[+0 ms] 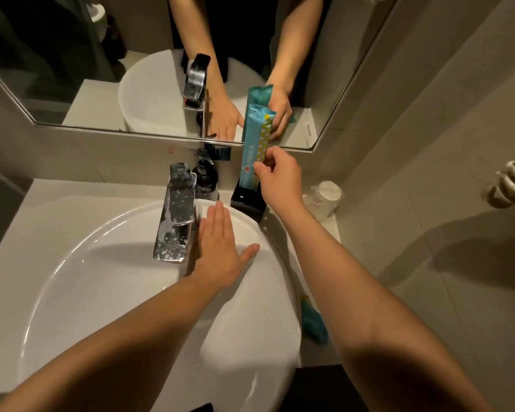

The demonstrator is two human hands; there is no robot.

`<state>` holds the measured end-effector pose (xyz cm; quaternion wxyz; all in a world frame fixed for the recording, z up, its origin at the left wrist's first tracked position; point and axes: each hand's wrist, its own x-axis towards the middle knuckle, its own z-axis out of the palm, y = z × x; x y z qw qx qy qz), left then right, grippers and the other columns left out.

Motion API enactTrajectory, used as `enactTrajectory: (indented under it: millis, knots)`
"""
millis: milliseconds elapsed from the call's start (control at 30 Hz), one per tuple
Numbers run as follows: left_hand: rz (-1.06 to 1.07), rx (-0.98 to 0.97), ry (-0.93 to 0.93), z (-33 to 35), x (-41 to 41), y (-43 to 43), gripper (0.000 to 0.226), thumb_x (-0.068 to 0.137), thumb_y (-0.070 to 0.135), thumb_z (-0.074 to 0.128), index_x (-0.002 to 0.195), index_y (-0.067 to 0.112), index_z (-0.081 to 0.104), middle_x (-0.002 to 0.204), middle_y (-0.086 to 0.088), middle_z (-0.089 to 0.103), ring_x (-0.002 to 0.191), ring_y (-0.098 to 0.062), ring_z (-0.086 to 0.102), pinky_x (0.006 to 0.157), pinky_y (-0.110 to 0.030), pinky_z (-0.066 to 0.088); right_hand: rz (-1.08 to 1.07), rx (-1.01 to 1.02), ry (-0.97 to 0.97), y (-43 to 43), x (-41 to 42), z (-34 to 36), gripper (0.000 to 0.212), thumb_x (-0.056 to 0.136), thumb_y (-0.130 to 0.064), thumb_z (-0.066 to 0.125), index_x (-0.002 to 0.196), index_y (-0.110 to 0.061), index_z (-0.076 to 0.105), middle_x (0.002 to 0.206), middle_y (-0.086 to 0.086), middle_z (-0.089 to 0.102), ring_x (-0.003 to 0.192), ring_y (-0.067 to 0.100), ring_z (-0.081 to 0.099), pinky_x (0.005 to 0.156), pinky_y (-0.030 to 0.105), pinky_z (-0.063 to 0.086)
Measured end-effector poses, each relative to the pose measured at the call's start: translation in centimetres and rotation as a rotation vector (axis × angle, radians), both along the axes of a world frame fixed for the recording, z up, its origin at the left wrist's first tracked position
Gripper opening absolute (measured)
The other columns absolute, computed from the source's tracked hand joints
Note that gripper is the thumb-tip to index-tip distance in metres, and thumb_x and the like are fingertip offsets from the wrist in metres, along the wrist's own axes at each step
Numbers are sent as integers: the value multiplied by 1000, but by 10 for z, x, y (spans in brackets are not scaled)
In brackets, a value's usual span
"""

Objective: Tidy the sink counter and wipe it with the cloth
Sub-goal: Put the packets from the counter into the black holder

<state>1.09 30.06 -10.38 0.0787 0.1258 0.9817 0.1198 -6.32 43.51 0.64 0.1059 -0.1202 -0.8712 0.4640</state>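
Head view. I see the blue packet (254, 147) standing upright at the far right of the counter (42, 200), its lower end inside a dark square holder (247, 203) and its upper part overlapping the mirror (72, 84), which repeats it. My right hand (280, 179) pinches the packet's right edge between thumb and fingertips, about halfway up. The holder sits just right of the white basin (116, 278), touching or nearly touching its far rim; I cannot tell which. My left hand (217, 248) lies flat on the basin's far rim, fingers pressed together and straight, thumb spread to the right, holding nothing. Just left of that hand the chrome tap (176, 215), spotted with white flecks, reaches over the bowl. Behind the tap, against the wall, stands a dark pump bottle (205, 176). To the right of the holder, near the side wall, is a wrapped white cup (324, 197). A teal cloth (312, 322) lies on the near right of the counter, beside the basin and partly hidden by my right forearm
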Motion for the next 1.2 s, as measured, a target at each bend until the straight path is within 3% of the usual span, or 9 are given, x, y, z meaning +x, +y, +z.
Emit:
enactTrajectory:
  millis: [100,233,433,533,700,833,933,1200]
  knots:
    - [-2,-1,7,0,0,0,104,93,75,22,155,1,-17,166,-17,-22,154,-32,-20,123,-43,-14,3,54,-78,-4,-6,-19,5,96,-12,64,95,-7,66,94,1,68,85,14,59,52,7,34]
    - [2,8,23,-3,-1,0,104,92,77,15,155,1,-17,166,-17,-20,154,-32,-19,125,-45,-11,41,133,-186,-2,-9,-40,6,96,-13,65,91,-9,65,89,2,65,80,16,58,52,11,32]
    - [13,11,27,-8,-2,0,107,83,80,4,154,2,-15,168,-18,-13,155,-32,-13,126,-46,-6,81,262,-283,1,-14,-51,11,97,-21,65,87,-24,60,102,5,73,92,24,67,77,38,57]
    - [13,-18,14,-6,-2,0,107,85,80,8,155,2,-17,167,-17,-17,155,-32,-16,125,-44,-9,95,259,-290,3,-15,-51,4,96,-21,68,98,-18,69,109,5,75,99,24,69,80,35,57]
    - [21,-32,6,-1,-2,0,107,90,78,22,157,5,-15,168,-14,-19,155,-29,-18,121,-42,-15,12,148,-218,13,0,-38,28,93,-17,71,120,-14,72,117,2,74,106,18,68,93,30,55]
    - [3,-48,-3,-2,-4,-2,108,89,80,17,158,3,-13,167,-15,-18,155,-30,-17,121,-42,-16,-141,46,-158,41,44,-25,28,92,-17,72,119,-9,72,108,1,73,100,14,66,86,23,49]
    - [-12,-79,-9,-2,-4,-3,107,89,80,16,158,1,-11,167,-17,-17,155,-32,-16,122,-44,-14,-250,43,-231,73,94,-31,24,91,-18,72,113,-9,73,98,1,71,91,15,65,79,21,50]
    - [-4,-93,-29,3,-2,-1,108,89,80,24,159,3,-8,169,-15,-13,156,-30,-13,118,-42,-15,-292,363,-636,113,199,-72,20,98,-17,60,108,-1,67,109,16,70,89,25,62,71,27,40]
